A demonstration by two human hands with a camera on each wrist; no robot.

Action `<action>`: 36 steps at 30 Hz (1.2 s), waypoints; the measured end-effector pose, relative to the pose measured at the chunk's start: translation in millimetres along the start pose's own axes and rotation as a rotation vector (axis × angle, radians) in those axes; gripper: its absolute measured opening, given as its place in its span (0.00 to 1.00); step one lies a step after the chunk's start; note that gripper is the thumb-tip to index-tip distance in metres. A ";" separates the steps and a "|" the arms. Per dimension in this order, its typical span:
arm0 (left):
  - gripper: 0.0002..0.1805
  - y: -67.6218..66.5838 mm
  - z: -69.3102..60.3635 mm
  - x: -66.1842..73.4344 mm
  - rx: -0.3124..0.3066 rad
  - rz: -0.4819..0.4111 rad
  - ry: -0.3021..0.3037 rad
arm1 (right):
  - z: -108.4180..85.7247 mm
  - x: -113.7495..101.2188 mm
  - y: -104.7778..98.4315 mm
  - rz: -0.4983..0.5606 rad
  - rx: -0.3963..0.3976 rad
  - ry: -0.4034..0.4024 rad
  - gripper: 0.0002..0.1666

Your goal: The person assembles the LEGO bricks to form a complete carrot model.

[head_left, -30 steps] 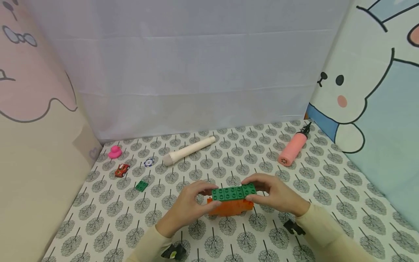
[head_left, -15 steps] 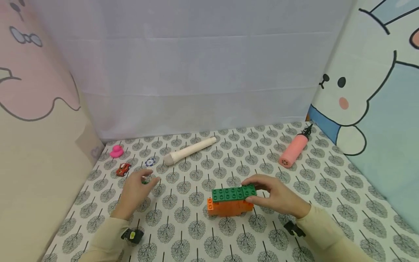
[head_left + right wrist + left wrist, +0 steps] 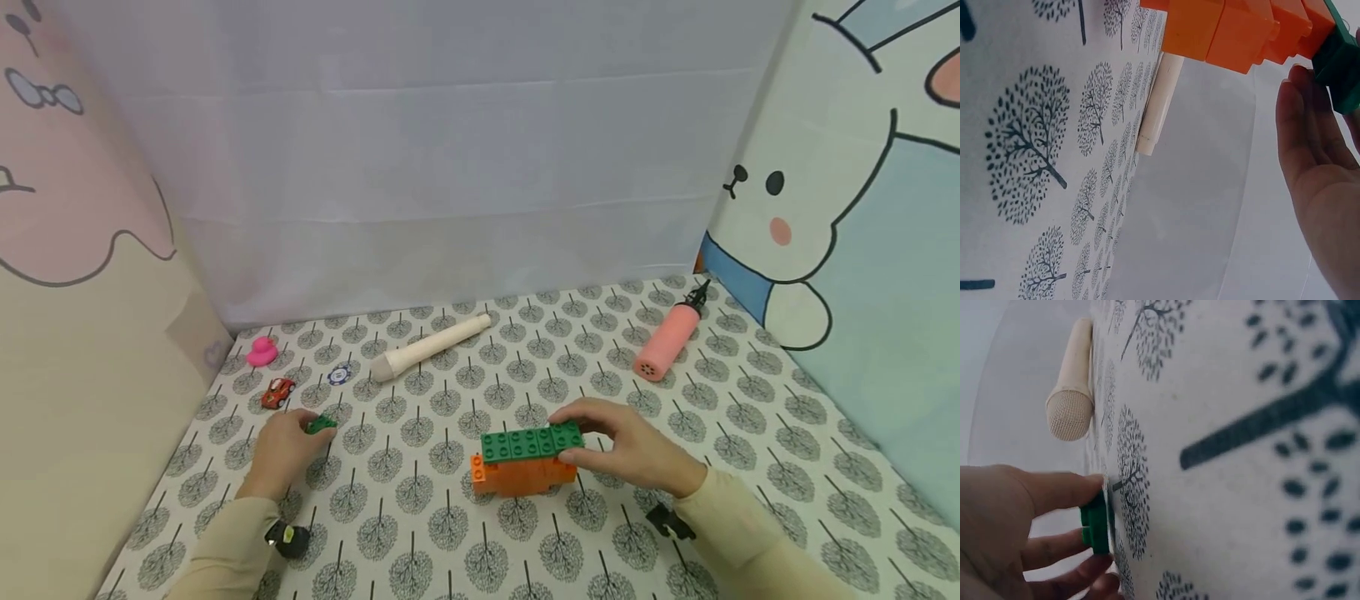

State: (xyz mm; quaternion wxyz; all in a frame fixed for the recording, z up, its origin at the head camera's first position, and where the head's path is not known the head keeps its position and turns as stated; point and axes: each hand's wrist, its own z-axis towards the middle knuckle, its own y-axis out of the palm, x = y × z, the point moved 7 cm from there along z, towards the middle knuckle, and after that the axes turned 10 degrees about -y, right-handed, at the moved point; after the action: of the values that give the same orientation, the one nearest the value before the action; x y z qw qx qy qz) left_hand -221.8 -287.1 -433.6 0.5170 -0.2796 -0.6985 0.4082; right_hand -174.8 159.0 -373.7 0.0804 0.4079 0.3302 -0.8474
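Note:
On the left of the table my left hand (image 3: pixel 281 450) pinches a small green toy brick (image 3: pixel 322 424) between thumb and fingers. In the left wrist view that brick (image 3: pixel 1096 525) lies flat at the cloth, its studs facing away from it. Near the middle, a row of green bricks (image 3: pixel 525 443) sits on top of stepped orange bricks (image 3: pixel 521 478). My right hand (image 3: pixel 626 446) holds the right end of the green row with thumb and fingers. From the right wrist, the orange bricks (image 3: pixel 1241 31) show stepped undersides, and the fingers meet the overhanging green end (image 3: pixel 1338 69).
A red toy car (image 3: pixel 278 392), a pink rubber duck (image 3: pixel 262 352) and a blue-and-white poker chip (image 3: pixel 340 374) lie beyond the left hand. A cream microphone (image 3: pixel 431 347) lies farther back. A pink hand pump (image 3: pixel 670 340) rests at back right. Fabric walls border the table.
My left hand has left the brick structure, moved left across the table and taken hold of the small green brick. My right hand stays at the green row's right end.

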 end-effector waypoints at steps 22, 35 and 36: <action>0.20 32.8 -116.5 180.4 -0.150 -0.490 0.789 | -0.9 0.6 0.7 -0.001 0.002 0.006 0.23; 0.21 48.0 -123.0 186.1 -0.275 -0.422 0.705 | -0.8 0.7 1.8 0.033 0.000 -0.002 0.23; 0.21 48.8 -123.2 186.4 -0.284 -0.420 0.698 | -1.0 1.1 2.1 0.038 0.000 0.002 0.23</action>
State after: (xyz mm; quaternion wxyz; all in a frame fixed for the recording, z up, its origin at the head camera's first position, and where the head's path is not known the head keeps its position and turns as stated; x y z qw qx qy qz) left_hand -163.9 -76.1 -367.1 0.7505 -0.3212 -0.5727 0.0750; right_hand -174.0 158.2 -376.0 0.0965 0.4148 0.3226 -0.8453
